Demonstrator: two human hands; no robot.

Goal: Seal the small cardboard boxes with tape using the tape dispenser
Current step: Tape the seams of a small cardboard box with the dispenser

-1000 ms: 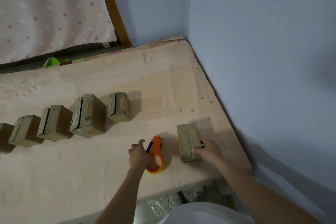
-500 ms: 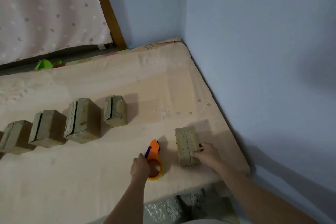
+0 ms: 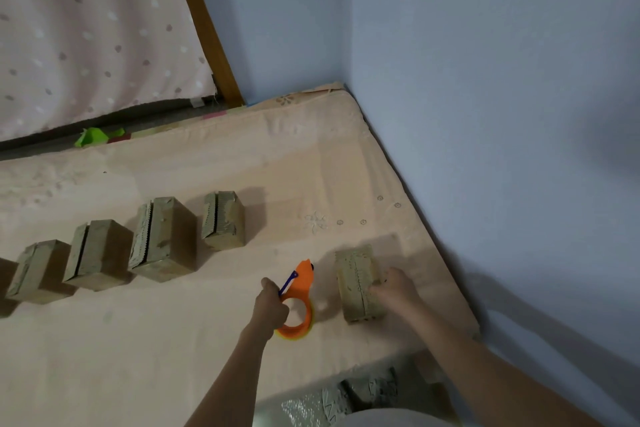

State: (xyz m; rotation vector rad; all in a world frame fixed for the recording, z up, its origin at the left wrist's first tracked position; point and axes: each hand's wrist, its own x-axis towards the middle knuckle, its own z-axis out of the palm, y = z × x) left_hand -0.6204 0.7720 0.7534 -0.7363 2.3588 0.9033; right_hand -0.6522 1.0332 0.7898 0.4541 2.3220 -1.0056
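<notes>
Over the last second my left hand (image 3: 272,305) had gone from resting open beside the orange tape dispenser (image 3: 298,302) to curling its fingers round the handle, so the tool was now gripped, though it looked to be lying on the mattress (image 3: 207,357) rather than lifted; I judged taping could begin as soon as I raised it. My right hand (image 3: 394,289) had stayed on the near cardboard box (image 3: 356,282), fingers bent over its right side and steadying it just right of the dispenser, near the mattress's front corner. That box lay with its flaps down and a centre seam running along the top; whether tape already covered the seam I could not tell. To the left, well apart from it, stood a row of four more small boxes (image 3: 162,239), each with a dark slit between its top flaps, so I took them as unsealed. What any box held was hidden. A green scrap (image 3: 93,137) lay at the far edge.
</notes>
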